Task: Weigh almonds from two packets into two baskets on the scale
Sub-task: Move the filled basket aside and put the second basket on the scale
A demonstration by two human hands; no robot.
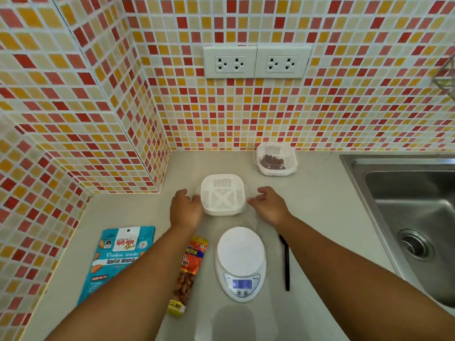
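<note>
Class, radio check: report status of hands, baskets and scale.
Left hand touching empty basket, right hand open beside it. Scale bare. Far basket holds almonds. Nothing in the way.

Empty white basket [223, 194] behind scale [240, 263]; 2nd basket [275, 159] w/ almonds by wall; 2 packets [118, 259] left.

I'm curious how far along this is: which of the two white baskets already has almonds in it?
The far basket by the tiled wall holds almonds; the near basket between the hands is empty.

Beige counter [307, 217] carries two baskets [222, 194] [275, 158], scale [240, 264], two packets [118, 259] [188, 271], black stick [285, 262].
</note>
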